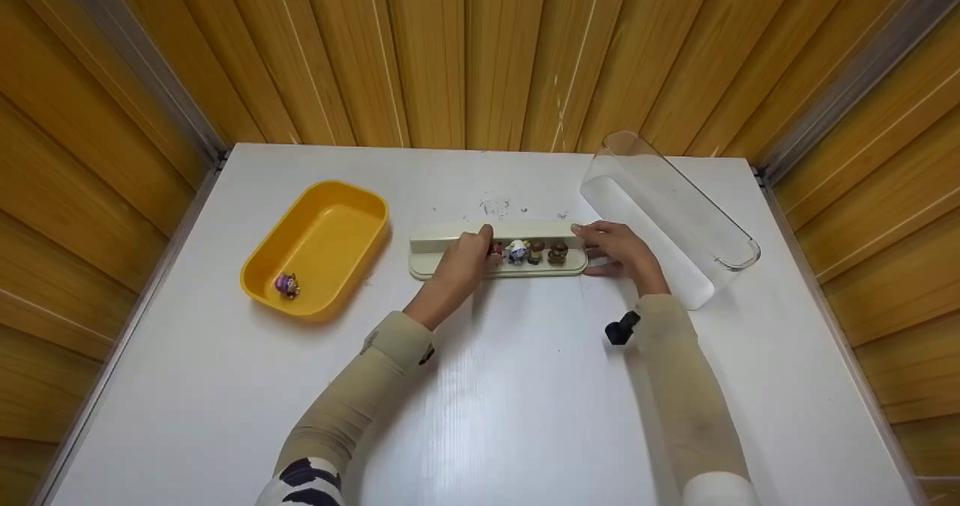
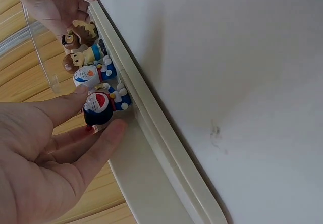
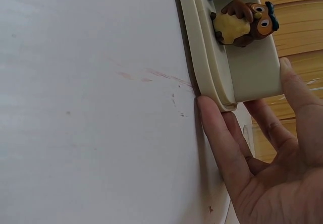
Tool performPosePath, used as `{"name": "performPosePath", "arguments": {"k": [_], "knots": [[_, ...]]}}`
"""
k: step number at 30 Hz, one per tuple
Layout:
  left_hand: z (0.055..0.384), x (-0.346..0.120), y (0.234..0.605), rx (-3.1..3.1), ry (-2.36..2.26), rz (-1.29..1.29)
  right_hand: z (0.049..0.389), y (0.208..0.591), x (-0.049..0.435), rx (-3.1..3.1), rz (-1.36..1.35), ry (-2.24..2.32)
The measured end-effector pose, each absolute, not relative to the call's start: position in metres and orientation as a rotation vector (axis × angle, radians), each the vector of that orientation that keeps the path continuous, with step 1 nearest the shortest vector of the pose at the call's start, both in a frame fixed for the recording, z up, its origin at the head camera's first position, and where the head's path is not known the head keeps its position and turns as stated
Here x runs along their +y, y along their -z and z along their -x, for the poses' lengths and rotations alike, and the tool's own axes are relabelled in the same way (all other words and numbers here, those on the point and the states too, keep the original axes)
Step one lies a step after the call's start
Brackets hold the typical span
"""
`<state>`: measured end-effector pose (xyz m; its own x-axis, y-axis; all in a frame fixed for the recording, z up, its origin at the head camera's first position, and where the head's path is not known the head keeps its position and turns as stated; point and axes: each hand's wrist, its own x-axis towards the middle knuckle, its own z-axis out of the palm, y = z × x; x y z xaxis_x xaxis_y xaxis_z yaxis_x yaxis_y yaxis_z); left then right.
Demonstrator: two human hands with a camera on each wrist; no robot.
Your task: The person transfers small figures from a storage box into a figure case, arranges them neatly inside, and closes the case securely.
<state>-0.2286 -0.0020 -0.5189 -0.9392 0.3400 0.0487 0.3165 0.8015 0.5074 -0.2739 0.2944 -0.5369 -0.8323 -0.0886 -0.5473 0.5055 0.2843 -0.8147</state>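
Observation:
My left hand [image 1: 460, 264] pinches a toy figurine [image 2: 100, 105] with a dark blue head and open red mouth between thumb and fingers. It stands on a long cream display base [image 1: 427, 264] with a raised back step. Beside it in a row are a white-headed cat-like figurine [image 2: 88, 76], a brown-haired figurine [image 2: 83, 57] and a brown owl figurine [image 3: 245, 24]. My right hand [image 1: 621, 248] holds the right end of the base. Its thumb lies against the raised step, and a fingertip [image 3: 206, 104] touches the front corner.
On the left of the white table [image 1: 540, 386] sits a yellow tray [image 1: 330, 239], with a purple-topped figurine [image 1: 286, 285] inside. A long transparent cover [image 1: 671, 206] lies at the right, behind my right hand. Wood-patterned walls [image 1: 495, 55] stand along the back and sides.

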Motion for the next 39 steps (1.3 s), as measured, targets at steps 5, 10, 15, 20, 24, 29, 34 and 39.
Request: {"name": "performPosePath", "arguments": {"k": [5, 10, 15, 20, 24, 29, 34, 39], "knots": [[0.2282, -0.0051, 0.5205, 2.952, -0.82, -0.594, 0.2737, 0.5367, 0.296, 2.073, -0.393, 1.585], [0.2304, -0.0033, 0.5203, 2.956, -0.793, -0.602, 0.2741, 0.5376, 0.2974, 2.073, -0.387, 1.575], [0.2313, -0.0026, 0.5206, 2.969, -0.813, -0.62, 0.2738, 0.5385, 0.296, 2.072, -0.386, 1.583], [0.2311, -0.0032, 0.5221, 2.987, -0.793, -0.57, 0.2734, 0.5393, 0.2922, 2.07, -0.364, 1.583], [0.2323, -0.0008, 0.5207, 2.987, -0.762, -0.538, 0.2734, 0.5382, 0.2924, 2.068, -0.371, 1.582], [0.2321, 0.0006, 0.5191, 3.025, -0.725, -0.57, 0.2735, 0.5372, 0.2935, 2.065, -0.373, 1.579], [0.2321, 0.0015, 0.519, 3.033, -0.746, -0.584, 0.2733, 0.5354, 0.2937, 2.066, -0.362, 1.573], [0.2341, 0.0011, 0.5202, 3.033, -0.768, -0.599, 0.2734, 0.5348, 0.2939, 2.069, -0.362, 1.578]]}}
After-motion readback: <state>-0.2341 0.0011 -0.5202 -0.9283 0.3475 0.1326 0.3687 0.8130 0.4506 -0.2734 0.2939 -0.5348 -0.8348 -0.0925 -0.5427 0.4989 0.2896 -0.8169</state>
